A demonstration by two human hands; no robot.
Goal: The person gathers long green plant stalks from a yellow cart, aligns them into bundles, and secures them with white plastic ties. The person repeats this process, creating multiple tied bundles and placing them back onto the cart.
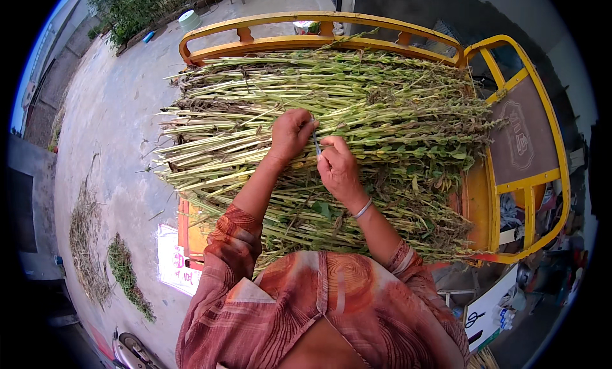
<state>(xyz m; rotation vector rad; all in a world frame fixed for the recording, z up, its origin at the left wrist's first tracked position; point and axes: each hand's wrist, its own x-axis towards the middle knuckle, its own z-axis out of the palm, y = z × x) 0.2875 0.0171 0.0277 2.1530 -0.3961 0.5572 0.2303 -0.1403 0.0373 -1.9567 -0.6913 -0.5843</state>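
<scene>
A thick layer of cut plant stalks (236,139) lies crosswise on a yellow cart bed. Their bare pale ends point left, and their leafy, pod-bearing tops point right. Over the middle of the pile, my left hand (292,134) is closed, thumb and fingers pinching the upper end of a thin grey-white cord or strip (315,141). Slightly nearer and to the right, my right hand (341,173) pinches its lower end, a silvery bangle on the wrist. Between the two hands the strip runs short and fairly straight. Whether it passes round any stalks is hidden.
A yellow rail (255,34) borders the cart's far side, and a yellow-framed panel (517,130) stands at its right. On the concrete floor (115,146) at left lie dry stalks (86,241) and a green plant heap (126,273). Clutter fills the lower right.
</scene>
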